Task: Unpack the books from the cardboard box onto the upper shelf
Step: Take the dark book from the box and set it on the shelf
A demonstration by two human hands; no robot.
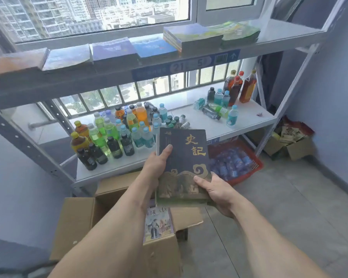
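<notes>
A dark blue book [186, 157] with gold characters is held up above the open cardboard box [78, 223], in front of the lower shelf. My left hand [156, 167] grips its left edge with the thumb on the cover. My right hand [215, 192] grips its lower right corner. Inside the box another book [158, 223] with an illustrated cover lies flat. The upper shelf [279, 35] carries several books laid flat in a row, with a taller stack [191, 38] toward the right.
The lower shelf [247, 115] holds many drink bottles [113, 135] in groups. A red basket [257, 163] of blue bottles sits on the floor under it. A second cardboard box [295, 149] with packets stands by the right wall.
</notes>
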